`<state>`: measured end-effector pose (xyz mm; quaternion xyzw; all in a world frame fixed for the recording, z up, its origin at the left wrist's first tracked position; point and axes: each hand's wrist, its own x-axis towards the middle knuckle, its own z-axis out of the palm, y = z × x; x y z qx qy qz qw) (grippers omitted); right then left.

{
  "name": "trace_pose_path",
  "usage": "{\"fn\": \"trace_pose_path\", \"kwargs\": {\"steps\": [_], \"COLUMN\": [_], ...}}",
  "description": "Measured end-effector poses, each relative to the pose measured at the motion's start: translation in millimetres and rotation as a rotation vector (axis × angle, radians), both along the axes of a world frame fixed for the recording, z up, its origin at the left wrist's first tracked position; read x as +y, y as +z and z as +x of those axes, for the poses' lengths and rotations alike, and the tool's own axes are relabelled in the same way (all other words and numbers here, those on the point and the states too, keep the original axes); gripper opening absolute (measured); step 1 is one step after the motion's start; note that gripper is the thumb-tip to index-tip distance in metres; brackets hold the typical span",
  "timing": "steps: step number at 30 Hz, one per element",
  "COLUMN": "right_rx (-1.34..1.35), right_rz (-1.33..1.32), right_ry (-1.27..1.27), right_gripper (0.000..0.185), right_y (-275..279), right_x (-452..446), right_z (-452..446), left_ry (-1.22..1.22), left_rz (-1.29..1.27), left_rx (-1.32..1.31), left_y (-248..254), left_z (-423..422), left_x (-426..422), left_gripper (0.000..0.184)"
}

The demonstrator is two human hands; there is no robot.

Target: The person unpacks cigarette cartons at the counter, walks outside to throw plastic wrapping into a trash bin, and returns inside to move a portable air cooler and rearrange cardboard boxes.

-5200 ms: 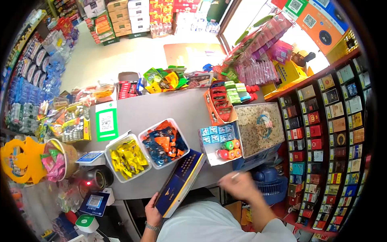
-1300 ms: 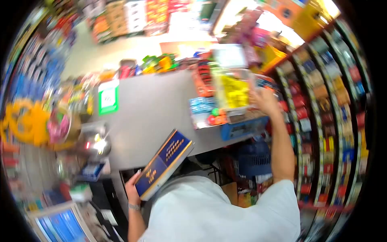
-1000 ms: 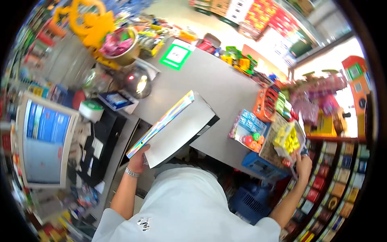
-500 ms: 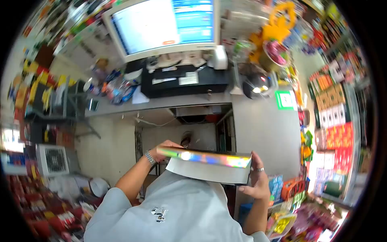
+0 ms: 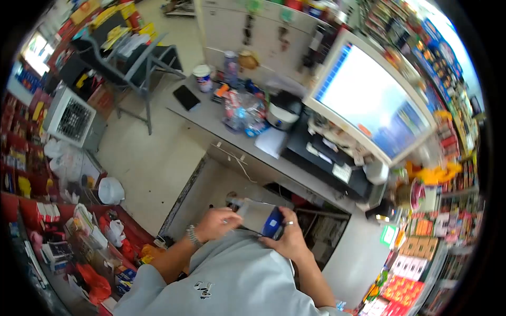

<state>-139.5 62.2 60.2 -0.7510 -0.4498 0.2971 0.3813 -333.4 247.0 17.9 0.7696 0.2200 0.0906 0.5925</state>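
Observation:
Held low in front of my body is a carton (image 5: 259, 217) with a pale top or inner face and a blue end panel carrying a white mark. My right hand (image 5: 289, 238), a ring on one finger, grips the blue end between thumb and fingers. At the carton's left end, my left hand (image 5: 217, 224) has its fingers curled together in a pinch beside a pale flap. A metal watch (image 5: 193, 235) sits on that wrist. Whatever lies between the left fingertips is too small to make out.
Beyond the carton runs a grey counter (image 5: 211, 117) with a phone (image 5: 186, 98), a tub (image 5: 202, 78), plastic-wrapped goods (image 5: 245, 113) and a monitor (image 5: 371, 97). A folding chair (image 5: 138, 66) and a heater-like unit (image 5: 71, 118) stand left. Red shelving (image 5: 132, 245) flanks me.
My view has swung left, bringing the chair and floor in. The carton has turned so its blue end shows. My left hand has left its long edge and is now pinched near the flap.

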Motion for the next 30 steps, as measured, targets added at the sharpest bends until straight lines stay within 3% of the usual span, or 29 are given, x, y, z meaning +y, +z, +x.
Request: {"fn": "trace_pose_path", "kwargs": {"steps": [1, 5, 7, 10, 11, 17, 20, 22, 24, 25, 29, 30], "right_rx": [-0.009, 0.020, -0.042, -0.172, -0.099, 0.189, 0.284, 0.339, 0.131, 0.216, 0.156, 0.058], "right_rz": [0.011, -0.030, -0.028, 0.093, 0.062, -0.143, -0.315, -0.333, 0.050, -0.099, -0.201, 0.046], "right_ry": [0.069, 0.262, 0.397, 0.601, 0.637, 0.974, 0.976, 0.987, 1.136, 1.041, 1.075, 1.116], "right_gripper": [0.097, 0.095, 0.092, 0.090, 0.085, 0.074, 0.078, 0.081, 0.085, 0.091, 0.088, 0.084], "right_y": [-0.1, -2.4, -7.3, -20.1, -22.9, -31.7, -33.0, -31.2, -28.4, -38.9, -33.9, -38.4], "right_x": [25.6, 98.7, 129.8, 157.3, 164.7, 207.8, 223.9, 228.4, 224.3, 218.1, 219.4, 215.8], "right_z": [-6.0, -24.1, -22.4, -20.2, -19.9, -8.0, 2.9, 2.3, -2.7, -4.5, -11.9, -13.9], "left_ry": [-0.063, -0.033, -0.130, -0.114, -0.101, 0.169, 0.342, 0.384, 0.479, 0.494, 0.642, 0.657], "left_rz": [0.142, 0.180, -0.102, -0.186, -0.163, -0.363, -0.538, -0.393, -0.501, -0.448, -0.502, -0.505], "left_rx": [-0.046, -0.134, -0.206, -0.208, -0.214, -0.142, -0.202, -0.141, -0.172, -0.089, -0.203, -0.202], "left_y": [16.9, 5.8, -1.6, -10.8, -16.5, -26.1, -31.2, -30.8, -37.0, -35.7, -50.4, -43.3], "left_z": [5.5, -6.3, -19.4, -37.6, -42.1, -57.8, -54.0, -52.0, -42.6, -39.7, -36.7, -39.1], "left_x": [7.5, 46.6, 67.0, 71.1, 70.8, 45.1, 22.0, 14.7, -0.9, -5.4, -21.3, -22.2], "left_gripper": [0.027, 0.035, 0.042, 0.041, 0.042, 0.045, 0.048, 0.049, 0.050, 0.051, 0.050, 0.050]}}
